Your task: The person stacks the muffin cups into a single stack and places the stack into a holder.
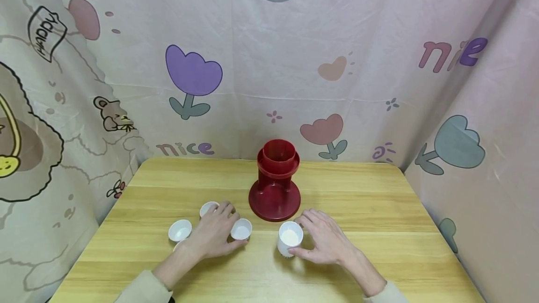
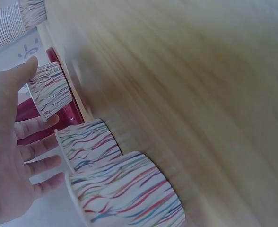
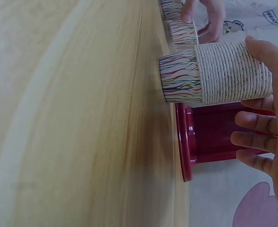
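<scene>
My left hand (image 1: 216, 233) pinches a small white paper cup (image 2: 52, 90) with wavy coloured lines between thumb and index finger, close over the wooden table. Its other fingers spread loosely beside more cups. My right hand (image 1: 326, 240) holds a tall stack of nested paper cups (image 3: 233, 73) near its upper rims, thumb on one side and index finger on the other. The stack stands upright, with only its lowest cup showing the striped side. Around the left hand are single cups: one at the left (image 1: 180, 231), one behind the fingers (image 1: 208, 208), and one mostly hidden under the wrist.
A dark red stand (image 1: 275, 200) with a round base and a ring-shaped top rises at the back middle, just beyond both hands. The wooden table (image 1: 358, 191) ends at a printed curtain (image 1: 261, 60) behind and at both sides.
</scene>
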`<state>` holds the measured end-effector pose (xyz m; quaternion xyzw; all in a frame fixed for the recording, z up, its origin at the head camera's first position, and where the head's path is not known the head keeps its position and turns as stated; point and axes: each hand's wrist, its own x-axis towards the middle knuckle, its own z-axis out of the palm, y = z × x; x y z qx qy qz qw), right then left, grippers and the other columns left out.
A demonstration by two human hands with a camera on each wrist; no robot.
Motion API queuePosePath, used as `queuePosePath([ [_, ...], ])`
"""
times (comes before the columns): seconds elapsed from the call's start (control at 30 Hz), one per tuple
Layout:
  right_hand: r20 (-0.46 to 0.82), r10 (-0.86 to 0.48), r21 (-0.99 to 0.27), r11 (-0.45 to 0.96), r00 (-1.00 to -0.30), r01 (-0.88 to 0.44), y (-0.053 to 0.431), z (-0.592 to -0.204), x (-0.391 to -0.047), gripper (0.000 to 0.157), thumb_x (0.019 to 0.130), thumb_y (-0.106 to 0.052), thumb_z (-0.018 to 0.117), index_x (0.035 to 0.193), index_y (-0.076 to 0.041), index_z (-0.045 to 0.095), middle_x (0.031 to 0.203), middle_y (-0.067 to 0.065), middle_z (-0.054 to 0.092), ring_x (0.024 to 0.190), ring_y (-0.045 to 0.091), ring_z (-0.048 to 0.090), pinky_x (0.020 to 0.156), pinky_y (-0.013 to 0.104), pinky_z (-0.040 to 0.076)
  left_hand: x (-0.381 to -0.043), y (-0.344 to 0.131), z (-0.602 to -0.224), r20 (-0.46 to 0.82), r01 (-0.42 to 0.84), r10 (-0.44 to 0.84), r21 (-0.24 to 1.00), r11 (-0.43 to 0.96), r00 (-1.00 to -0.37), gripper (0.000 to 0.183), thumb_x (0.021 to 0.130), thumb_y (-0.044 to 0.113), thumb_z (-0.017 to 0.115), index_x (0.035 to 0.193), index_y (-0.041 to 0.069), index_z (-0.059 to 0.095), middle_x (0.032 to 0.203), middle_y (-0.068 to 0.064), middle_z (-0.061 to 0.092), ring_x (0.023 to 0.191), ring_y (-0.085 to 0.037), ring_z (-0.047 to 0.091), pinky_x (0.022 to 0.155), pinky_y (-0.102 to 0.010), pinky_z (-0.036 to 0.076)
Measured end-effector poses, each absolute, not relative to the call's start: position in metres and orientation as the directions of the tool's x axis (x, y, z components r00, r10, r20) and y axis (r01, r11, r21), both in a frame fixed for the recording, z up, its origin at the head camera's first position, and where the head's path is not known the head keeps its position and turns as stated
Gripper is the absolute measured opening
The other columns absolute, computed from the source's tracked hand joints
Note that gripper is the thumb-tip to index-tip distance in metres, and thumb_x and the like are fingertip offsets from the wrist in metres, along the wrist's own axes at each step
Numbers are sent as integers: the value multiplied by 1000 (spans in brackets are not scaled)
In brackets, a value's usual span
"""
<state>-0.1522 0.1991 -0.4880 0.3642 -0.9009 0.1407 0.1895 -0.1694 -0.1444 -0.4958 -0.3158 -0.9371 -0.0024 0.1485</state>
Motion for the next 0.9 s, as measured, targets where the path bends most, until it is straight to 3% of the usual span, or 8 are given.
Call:
queuePosePath([
  [0.43, 451, -599, -126, 691, -662, -712, 199, -488, -152, 54, 80, -67, 79, 113, -26, 68, 104, -15, 64, 97, 4, 59, 89, 29, 56, -161, -133, -487, 243, 614, 603, -34, 789, -760, 68, 88, 71, 69, 124, 13, 71, 128, -12, 69, 128, -34, 62, 109, -52, 53],
  [0.67, 451, -600, -127, 690, -661, -713, 199, -489, -153, 54, 81, -67, 78, 113, -26, 68, 104, -15, 64, 97, 3, 59, 89, 29, 56, -158, -126, -482, 282, 631, 617, -49, 775, -735, 66, 88, 73, 67, 118, 15, 71, 123, -8, 70, 125, -30, 63, 109, -48, 53],
  [0.9, 449, -599, -128, 691, -662, -712, 199, -489, -153, 54, 81, -67, 79, 113, -26, 68, 104, -15, 64, 97, 3, 59, 88, 29, 56, -153, -119, -477, 283, 626, 602, -6, 780, -747, 66, 89, 74, 66, 120, 16, 71, 129, -9, 70, 129, -31, 63, 109, -50, 53],
])
